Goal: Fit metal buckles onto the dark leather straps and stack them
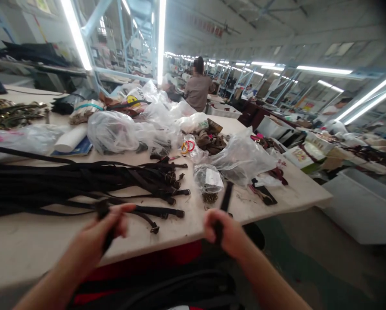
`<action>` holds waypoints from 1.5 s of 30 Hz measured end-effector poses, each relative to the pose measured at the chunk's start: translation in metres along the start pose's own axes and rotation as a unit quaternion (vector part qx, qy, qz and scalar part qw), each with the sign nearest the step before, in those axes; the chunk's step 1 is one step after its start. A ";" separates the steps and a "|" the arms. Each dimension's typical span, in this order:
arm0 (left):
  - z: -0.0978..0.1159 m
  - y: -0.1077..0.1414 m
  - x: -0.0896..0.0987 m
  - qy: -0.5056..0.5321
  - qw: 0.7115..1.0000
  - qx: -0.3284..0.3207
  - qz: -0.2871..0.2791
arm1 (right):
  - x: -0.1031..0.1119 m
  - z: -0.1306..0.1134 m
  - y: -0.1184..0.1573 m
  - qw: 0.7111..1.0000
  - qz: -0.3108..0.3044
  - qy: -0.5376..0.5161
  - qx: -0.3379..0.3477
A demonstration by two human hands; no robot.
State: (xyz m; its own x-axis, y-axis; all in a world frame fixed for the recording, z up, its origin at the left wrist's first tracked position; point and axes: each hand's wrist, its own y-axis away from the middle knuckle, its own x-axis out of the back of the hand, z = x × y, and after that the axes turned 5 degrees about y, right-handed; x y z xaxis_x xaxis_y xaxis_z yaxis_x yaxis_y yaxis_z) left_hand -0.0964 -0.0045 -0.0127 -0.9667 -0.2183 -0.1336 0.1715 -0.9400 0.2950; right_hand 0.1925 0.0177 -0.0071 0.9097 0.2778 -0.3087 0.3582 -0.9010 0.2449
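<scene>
My left hand, blurred by motion, is closed around a dark strap piece above the table's front edge. Over to the right, my right hand grips a black strap whose end points up and away. The two hands are apart; whether they hold one and the same strap cannot be made out. Many black straps with buckles lie in a long pile behind and left of my left hand. Beyond my right hand sits a clear bag of small metal parts with a white label.
Plastic bags and brown strap pieces cover the back of the table. Scissors with red and yellow handles lie mid-table. Metal buckles are heaped at far left. A white bin stands right. A person is farther back.
</scene>
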 end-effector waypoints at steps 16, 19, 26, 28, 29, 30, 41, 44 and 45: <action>-0.034 -0.005 -0.065 0.024 0.988 0.092 -0.122 | 0.106 0.032 -0.094 0.746 0.243 0.620 0.007; -0.035 -0.001 -0.072 -0.032 0.987 0.089 -0.130 | 0.114 0.043 -0.099 0.746 0.272 0.608 0.026; -0.039 0.008 -0.061 -0.139 0.979 0.042 -0.141 | 0.092 0.030 -0.068 0.833 0.224 0.491 0.116; -0.035 0.011 -0.064 -0.168 0.975 0.002 -0.147 | 0.068 0.027 -0.058 0.887 0.164 0.414 0.125; -0.032 0.013 -0.067 -0.177 0.973 -0.017 -0.147 | 0.054 0.026 -0.054 0.924 0.126 0.340 0.121; -0.029 0.014 -0.069 -0.181 0.972 -0.033 -0.143 | 0.039 0.027 -0.050 0.960 0.086 0.243 0.110; -0.025 0.023 -0.055 -0.170 0.980 -0.062 -0.087 | -0.045 0.043 -0.041 0.999 -0.011 -0.040 0.025; -0.019 0.024 -0.047 -0.181 0.975 -0.031 -0.125 | -0.043 0.044 -0.038 0.999 -0.036 0.022 0.021; -0.016 0.024 -0.044 -0.187 0.973 -0.016 -0.137 | -0.042 0.045 -0.036 0.998 -0.045 0.034 0.017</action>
State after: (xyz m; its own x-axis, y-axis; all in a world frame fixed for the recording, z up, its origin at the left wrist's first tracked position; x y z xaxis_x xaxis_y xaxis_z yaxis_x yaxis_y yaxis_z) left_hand -0.0467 -0.0214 -0.0151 -0.9777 0.1456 0.1515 -0.1015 -0.9586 0.2661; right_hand 0.1313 0.0238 -0.0442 0.8863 0.3795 -0.2655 0.4335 -0.8816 0.1869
